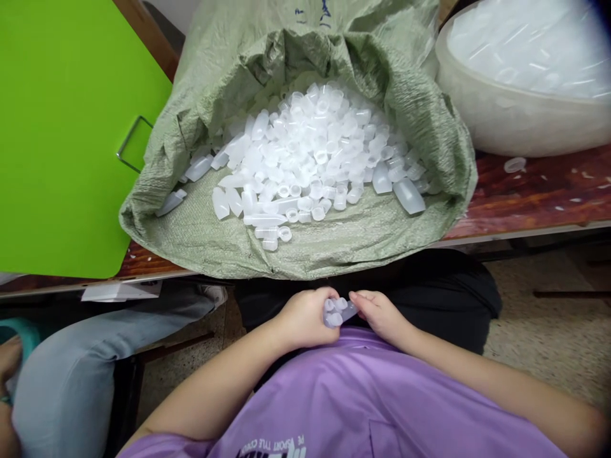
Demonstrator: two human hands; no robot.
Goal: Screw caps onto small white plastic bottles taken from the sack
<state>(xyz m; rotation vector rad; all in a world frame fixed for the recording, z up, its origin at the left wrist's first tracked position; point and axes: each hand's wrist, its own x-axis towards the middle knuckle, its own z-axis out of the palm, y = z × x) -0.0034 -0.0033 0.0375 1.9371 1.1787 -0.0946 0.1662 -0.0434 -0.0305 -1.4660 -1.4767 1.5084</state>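
Note:
Both hands meet close to my body, below the table edge and above my purple shirt. My left hand (308,315) is curled round several small translucent plastic vials (334,313). My right hand (379,313) pinches one of those vials from the right side. In front of me an open green woven sack (334,238) lies on the table, holding a heap of the same white plastic vials and caps (310,159).
A large translucent basin (520,121) full of clear plastic parts stands at the back right on the dark wooden table (539,197). A bright green board (62,127) covers the left. Another person's jeans-clad leg (81,369) is at lower left.

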